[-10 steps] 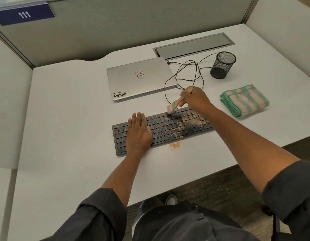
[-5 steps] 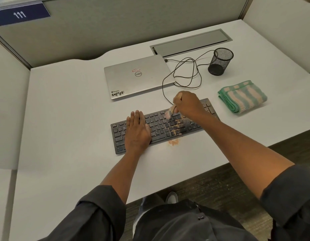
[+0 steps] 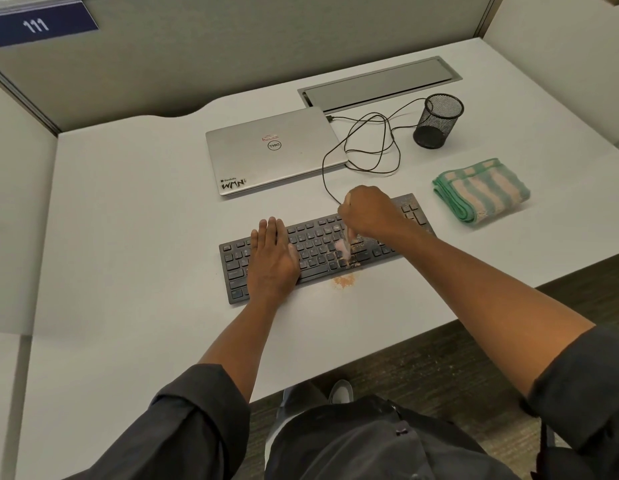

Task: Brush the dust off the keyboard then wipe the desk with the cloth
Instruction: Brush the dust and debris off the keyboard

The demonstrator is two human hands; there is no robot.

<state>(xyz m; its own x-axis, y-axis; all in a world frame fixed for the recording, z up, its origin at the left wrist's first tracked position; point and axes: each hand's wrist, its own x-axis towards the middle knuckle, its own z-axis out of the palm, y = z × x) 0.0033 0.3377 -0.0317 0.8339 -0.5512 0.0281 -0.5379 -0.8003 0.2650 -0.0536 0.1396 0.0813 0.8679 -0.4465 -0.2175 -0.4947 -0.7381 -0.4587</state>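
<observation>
Now the right hand is gripping a small brush, its pale bristles touching the dusty keys of the black keyboard. The left hand is lying flat, fingers straight, pressing on the keyboard's left half. Orange dust is sitting on the desk just beside the keyboard's near edge. The folded striped cloth is lying to the right, near the keyboard.

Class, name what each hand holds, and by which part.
Right hand grips the brush by its handle; left hand holds nothing, resting flat on the keyboard.
</observation>
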